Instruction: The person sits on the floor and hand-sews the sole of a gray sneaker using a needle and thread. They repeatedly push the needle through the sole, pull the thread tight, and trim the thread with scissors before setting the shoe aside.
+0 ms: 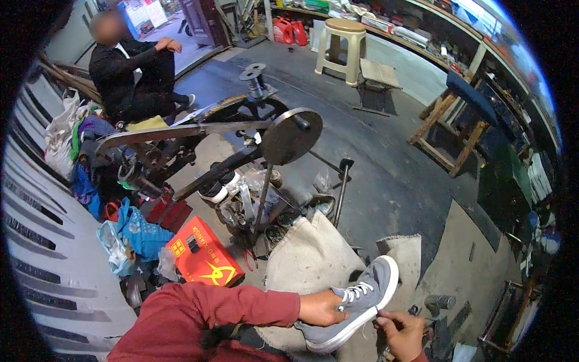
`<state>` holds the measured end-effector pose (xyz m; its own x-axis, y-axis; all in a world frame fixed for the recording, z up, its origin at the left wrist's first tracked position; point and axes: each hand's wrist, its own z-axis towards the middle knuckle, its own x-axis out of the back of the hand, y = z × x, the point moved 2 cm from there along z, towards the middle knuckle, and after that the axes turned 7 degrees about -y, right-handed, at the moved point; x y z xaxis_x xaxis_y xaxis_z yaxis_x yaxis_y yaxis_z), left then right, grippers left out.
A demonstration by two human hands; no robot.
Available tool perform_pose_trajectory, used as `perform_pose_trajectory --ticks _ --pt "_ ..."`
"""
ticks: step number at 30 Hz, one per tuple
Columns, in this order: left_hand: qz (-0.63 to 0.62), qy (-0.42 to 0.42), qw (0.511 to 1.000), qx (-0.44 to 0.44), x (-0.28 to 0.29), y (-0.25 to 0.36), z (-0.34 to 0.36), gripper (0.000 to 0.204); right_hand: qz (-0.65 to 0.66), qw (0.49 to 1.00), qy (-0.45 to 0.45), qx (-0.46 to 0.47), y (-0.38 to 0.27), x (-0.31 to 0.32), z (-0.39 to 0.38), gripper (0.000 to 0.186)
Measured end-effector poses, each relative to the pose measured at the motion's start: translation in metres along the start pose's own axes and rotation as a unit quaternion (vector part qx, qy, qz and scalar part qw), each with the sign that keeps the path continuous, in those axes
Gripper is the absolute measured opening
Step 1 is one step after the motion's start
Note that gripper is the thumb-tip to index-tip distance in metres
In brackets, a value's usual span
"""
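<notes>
Head view — grey shoe at five o'clock.
Left hand grips it; right hand pinches a small dark item against the white sole — kind unclear.

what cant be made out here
Head view:
Inside of the grey lace-up sneaker: covered by the left hand.
What, if anything, the right hand holds: too small to tell.
Right sleeve: cut off by the lower edge.
Red box's inside: hidden by its top.

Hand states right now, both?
Left hand: closed, holding the grey lace-up sneaker.
Right hand: curled beside the white sole; whether it grips anything can't be told.
</notes>
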<state>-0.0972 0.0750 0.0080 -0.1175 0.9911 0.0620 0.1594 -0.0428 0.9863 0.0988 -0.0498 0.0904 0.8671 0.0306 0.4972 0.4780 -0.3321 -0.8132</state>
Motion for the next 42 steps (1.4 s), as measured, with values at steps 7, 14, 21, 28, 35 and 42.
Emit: perform_pose_trajectory --ticks 7,14,21,28,35,42 --pt "0.003 0.010 1.000 -0.010 -0.004 -0.010 0.006 0.055 0.157 0.984 -0.035 -0.081 0.018 -0.009 0.017 0.012" --pt "-0.011 0.041 0.999 0.000 -0.018 -0.012 0.001 0.055 0.097 0.995 0.011 -0.011 0.031 -0.012 0.004 0.013" --pt "0.086 0.068 0.991 -0.081 -0.017 0.027 -0.014 0.061 0.072 0.992 0.089 0.045 0.028 -0.016 -0.016 0.015" --pt "0.199 0.183 0.963 0.014 -0.013 0.046 -0.061 0.021 0.064 0.985 0.145 0.068 0.043 -0.021 -0.021 0.019" --pt "-0.165 0.274 0.939 -0.124 -0.032 0.044 -0.088 0.025 0.104 0.984 0.128 0.070 0.050 -0.023 -0.023 0.016" --pt "-0.233 0.202 0.950 -0.047 -0.053 0.015 -0.060 0.028 0.075 0.987 0.126 0.073 0.056 -0.020 -0.029 0.017"
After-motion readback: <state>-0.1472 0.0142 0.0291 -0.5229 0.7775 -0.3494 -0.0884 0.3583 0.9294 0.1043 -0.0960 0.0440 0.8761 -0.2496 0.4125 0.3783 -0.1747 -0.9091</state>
